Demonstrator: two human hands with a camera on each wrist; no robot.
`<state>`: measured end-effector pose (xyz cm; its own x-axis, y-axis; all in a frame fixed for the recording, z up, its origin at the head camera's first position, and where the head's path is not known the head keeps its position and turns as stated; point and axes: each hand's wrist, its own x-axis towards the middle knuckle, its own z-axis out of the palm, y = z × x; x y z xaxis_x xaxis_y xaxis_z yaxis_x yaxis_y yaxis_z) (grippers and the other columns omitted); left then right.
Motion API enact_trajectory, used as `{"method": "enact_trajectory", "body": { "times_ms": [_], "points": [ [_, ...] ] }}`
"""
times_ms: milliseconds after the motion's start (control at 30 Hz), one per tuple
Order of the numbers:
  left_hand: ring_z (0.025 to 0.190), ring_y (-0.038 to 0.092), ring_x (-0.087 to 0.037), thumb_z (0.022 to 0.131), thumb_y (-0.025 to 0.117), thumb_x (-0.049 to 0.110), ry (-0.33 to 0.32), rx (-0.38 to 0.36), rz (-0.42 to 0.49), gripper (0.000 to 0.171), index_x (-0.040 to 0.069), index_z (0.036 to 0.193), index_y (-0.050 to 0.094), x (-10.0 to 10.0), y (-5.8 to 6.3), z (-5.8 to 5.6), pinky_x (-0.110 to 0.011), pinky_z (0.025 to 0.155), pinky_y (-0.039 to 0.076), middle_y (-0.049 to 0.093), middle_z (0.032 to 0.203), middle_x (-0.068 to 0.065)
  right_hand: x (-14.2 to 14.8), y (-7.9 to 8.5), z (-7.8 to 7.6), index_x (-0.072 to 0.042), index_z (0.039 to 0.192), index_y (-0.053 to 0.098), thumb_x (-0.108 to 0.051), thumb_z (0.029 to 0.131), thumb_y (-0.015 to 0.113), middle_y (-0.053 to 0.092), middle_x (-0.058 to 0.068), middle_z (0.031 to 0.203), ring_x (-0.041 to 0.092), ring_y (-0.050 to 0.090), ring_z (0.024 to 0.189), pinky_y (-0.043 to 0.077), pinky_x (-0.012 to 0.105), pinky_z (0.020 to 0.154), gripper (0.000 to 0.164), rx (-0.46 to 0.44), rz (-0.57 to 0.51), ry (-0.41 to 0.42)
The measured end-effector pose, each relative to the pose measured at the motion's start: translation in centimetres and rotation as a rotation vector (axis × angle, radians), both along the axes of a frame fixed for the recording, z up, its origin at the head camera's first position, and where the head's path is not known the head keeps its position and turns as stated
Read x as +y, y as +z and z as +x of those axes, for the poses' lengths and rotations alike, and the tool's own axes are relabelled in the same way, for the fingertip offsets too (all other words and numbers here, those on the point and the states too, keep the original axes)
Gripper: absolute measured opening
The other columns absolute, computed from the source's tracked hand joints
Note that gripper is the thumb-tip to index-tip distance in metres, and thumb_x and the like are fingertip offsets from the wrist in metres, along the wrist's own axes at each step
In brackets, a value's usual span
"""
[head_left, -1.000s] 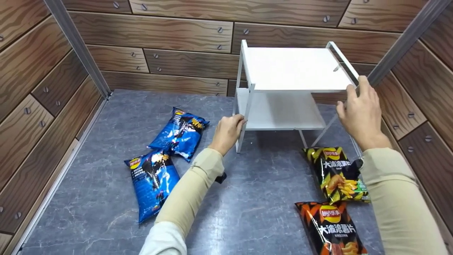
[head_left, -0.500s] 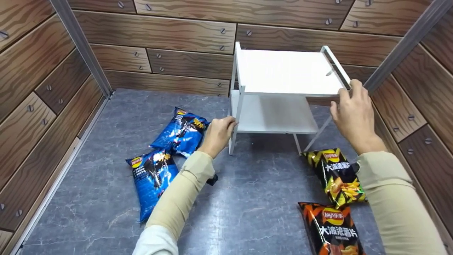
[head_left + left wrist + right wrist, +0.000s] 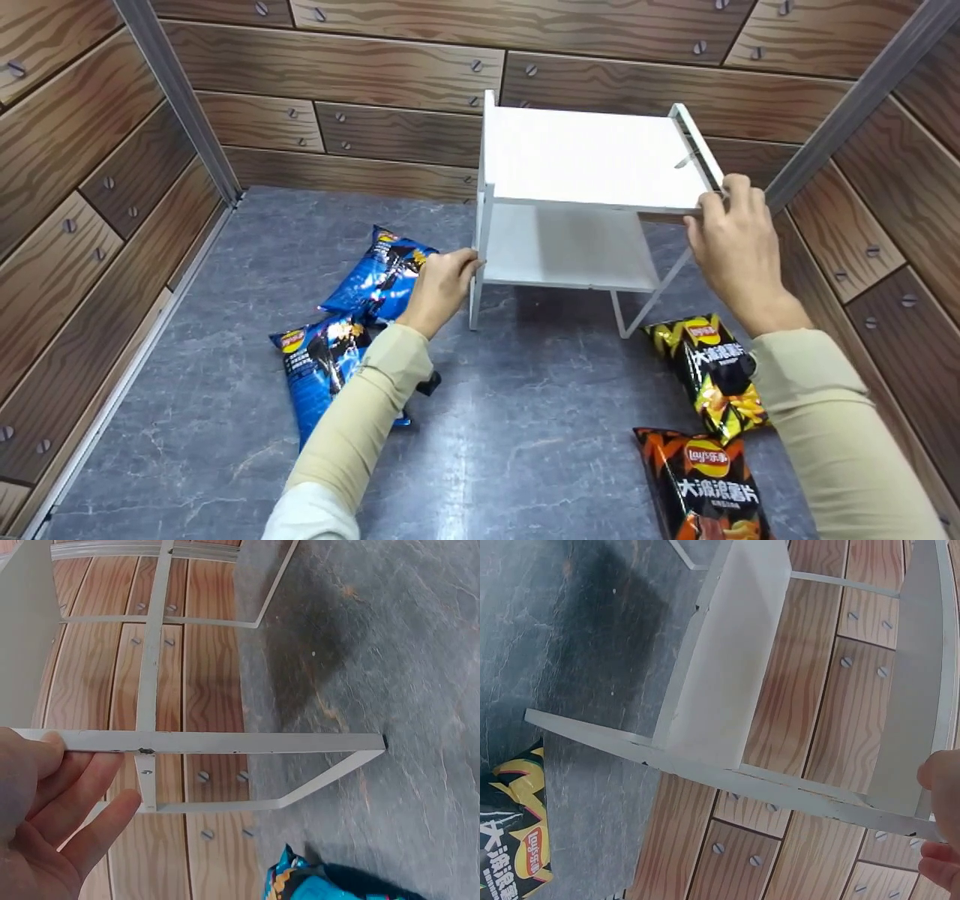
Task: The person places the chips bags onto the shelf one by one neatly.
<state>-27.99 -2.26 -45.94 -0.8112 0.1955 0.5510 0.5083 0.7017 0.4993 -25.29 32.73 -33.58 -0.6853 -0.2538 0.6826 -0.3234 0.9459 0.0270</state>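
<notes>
A white two-tier side table (image 3: 592, 159) with thin metal legs stands toward the back wall. My left hand (image 3: 441, 286) pinches its front left leg at about the height of the lower shelf (image 3: 562, 244). In the left wrist view, the thumb and index finger of the left hand (image 3: 56, 817) are on the leg (image 3: 247, 742), the other fingers curled behind. My right hand (image 3: 739, 251) grips the top front right corner. The right wrist view shows only part of the right hand (image 3: 946, 817), at that corner. Whether every leg touches the floor, I cannot tell.
Two blue chip bags, a rear one (image 3: 375, 274) and a nearer one (image 3: 319, 367), lie on the grey floor at left, partly behind my left arm. A yellow-black chip bag (image 3: 694, 349) and an orange-black one (image 3: 705, 480) lie at right. Wood-patterned walls (image 3: 390, 67) enclose the floor.
The side table has shifted left and slightly toward me, turning a little, with both hands moving along on it. The chip bags stay about where they were.
</notes>
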Motion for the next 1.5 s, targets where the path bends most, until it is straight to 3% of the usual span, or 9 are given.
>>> {"method": "enact_trajectory", "body": {
  "times_ms": [500, 867, 1233, 1500],
  "points": [
    [0.052, 0.053, -0.01, 0.087, 0.059, 0.018, -0.012, 0.029, 0.03, 0.013, 0.01, 0.079, 0.065, -3.0, -0.2, 0.8, -0.023, 0.049, 0.042, 0.065, 0.066, -0.001, -1.8, -0.4, 0.5, 0.004, 0.089, 0.056, -0.012, 0.079, 0.065, 0.046, 0.023, 0.101, 0.036, 0.041, 0.077, 0.034, 0.046, 0.06, 0.021, 0.073, 0.037, 0.067],
    [0.055, 0.059, -0.017, 0.089, 0.055, 0.021, 0.051, 0.069, 0.008, 0.016, 0.011, 0.08, 0.065, -2.2, -0.1, 0.9, -0.03, 0.05, 0.046, 0.066, 0.066, -0.002, -1.9, -0.1, 0.2, 0.004, 0.089, 0.056, -0.011, 0.08, 0.062, 0.044, 0.024, 0.101, 0.039, 0.041, 0.08, 0.034, 0.048, 0.063, 0.019, 0.098, 0.006, 0.058],
    [0.061, 0.062, -0.02, 0.089, 0.055, 0.019, 0.069, 0.057, 0.009, 0.015, 0.011, 0.083, 0.066, -1.9, -1.2, 1.2, -0.034, 0.055, 0.049, 0.067, 0.07, -0.002, -1.7, -1.2, 0.5, 0.004, 0.089, 0.057, -0.012, 0.08, 0.063, 0.044, 0.023, 0.097, 0.037, 0.041, 0.079, 0.034, 0.048, 0.062, 0.019, 0.091, -0.005, 0.046],
    [0.06, 0.062, -0.02, 0.09, 0.054, 0.021, 0.086, 0.061, 0.019, 0.016, 0.012, 0.083, 0.065, -2.3, -1.0, 1.5, -0.033, 0.054, 0.049, 0.067, 0.069, -0.002, -2.3, -0.9, 0.5, 0.004, 0.09, 0.058, -0.012, 0.079, 0.063, 0.044, 0.023, 0.097, 0.037, 0.042, 0.08, 0.034, 0.048, 0.064, 0.02, 0.091, -0.028, 0.053]
  ]
}}
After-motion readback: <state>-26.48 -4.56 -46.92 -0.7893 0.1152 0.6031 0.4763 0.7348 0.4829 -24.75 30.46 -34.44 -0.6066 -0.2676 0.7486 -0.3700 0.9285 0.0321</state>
